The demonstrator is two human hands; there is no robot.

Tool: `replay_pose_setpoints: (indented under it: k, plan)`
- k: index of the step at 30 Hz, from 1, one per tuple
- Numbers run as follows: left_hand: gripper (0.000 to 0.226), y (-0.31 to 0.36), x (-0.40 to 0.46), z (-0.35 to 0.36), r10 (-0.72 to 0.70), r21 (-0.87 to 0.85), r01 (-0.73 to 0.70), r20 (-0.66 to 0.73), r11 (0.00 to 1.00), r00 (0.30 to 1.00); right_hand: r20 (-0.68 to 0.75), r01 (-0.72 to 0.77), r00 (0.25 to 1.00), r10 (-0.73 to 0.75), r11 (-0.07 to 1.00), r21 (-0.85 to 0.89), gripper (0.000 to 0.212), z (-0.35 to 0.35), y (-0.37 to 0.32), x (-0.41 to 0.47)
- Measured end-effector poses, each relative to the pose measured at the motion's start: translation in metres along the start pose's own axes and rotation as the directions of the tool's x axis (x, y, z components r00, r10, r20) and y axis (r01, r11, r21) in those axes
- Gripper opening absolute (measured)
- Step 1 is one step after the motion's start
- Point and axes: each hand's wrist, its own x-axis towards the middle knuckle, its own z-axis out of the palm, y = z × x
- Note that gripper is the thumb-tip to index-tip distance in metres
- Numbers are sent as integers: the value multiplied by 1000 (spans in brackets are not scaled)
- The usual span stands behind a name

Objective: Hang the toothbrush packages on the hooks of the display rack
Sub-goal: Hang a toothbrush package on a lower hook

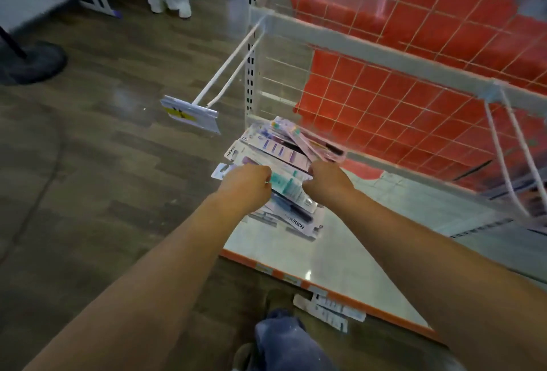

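A shop: a wire-grid display rack (414, 53) with hooks (225, 71), a price tag holder (189, 114) and a base shelf (340, 252).

Single head-worn wide-angle view, angled forward and steeply down, close over the base shelf (340, 255) and floor (88, 178) beside it.

Both hands, left hand (247, 185) and right hand (327, 182), curled on toothbrush packages (284, 163) piled on white shelf (340, 252), empty hook (225, 70) far left

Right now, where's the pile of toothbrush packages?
In the head view, the pile of toothbrush packages lies on the white bottom shelf, near its left back corner, with the left hand and right hand reaching into it.
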Motion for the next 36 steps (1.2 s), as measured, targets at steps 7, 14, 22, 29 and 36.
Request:
replay_pose_setpoints:
  k: [7, 14, 22, 29, 36]
  plan:
    - [30, -15, 29, 18, -57, -78, 57, -7, 995, 998, -64, 43, 997, -44, 999, -24, 26, 17, 3, 45]
    - [25, -22, 66, 24, -96, -75, 94, -31, 993, 995, -195, 87, 976, -96, 995, -56, 33, 17, 25, 99]
    - [24, -22, 97, 34, -91, -43, 88, -72, 995, 993, -125, 34, 992, -35, 999, -17, 42, 30, 47, 149]
    - [22, -22, 105, 35, -92, -44, 88, -82, 995, 992, -95, 70, 993, -67, 997, 22, 25, 30, 51, 154]
    - [22, -24, 102, 36, -99, -88, 89, -118, 992, 988, -96, 91, 993, -73, 976, 196, 46, 29, 49, 145]
